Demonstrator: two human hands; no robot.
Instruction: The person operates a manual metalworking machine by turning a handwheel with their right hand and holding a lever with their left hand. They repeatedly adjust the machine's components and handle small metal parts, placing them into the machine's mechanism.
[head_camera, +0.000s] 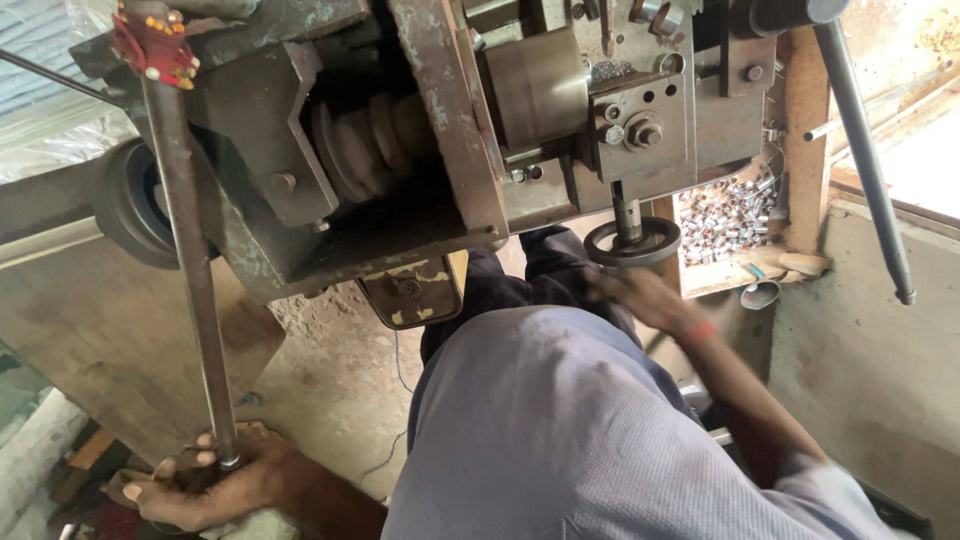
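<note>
The long steel bar (185, 250) runs down from the worn lathe (400, 130) past its red clamp (152, 45), and I judge it stiff, heavy and somewhat greasy, best taken near its lower end. My left hand (205, 485) is wrapped closed round that lower end, fingers curled tight about it. My right hand (640, 298), blurred, sits just under the small black handwheel (632, 242); I cannot tell whether it grips it, and a wooden tray of small metal parts (725, 215) lies just beyond.
</note>
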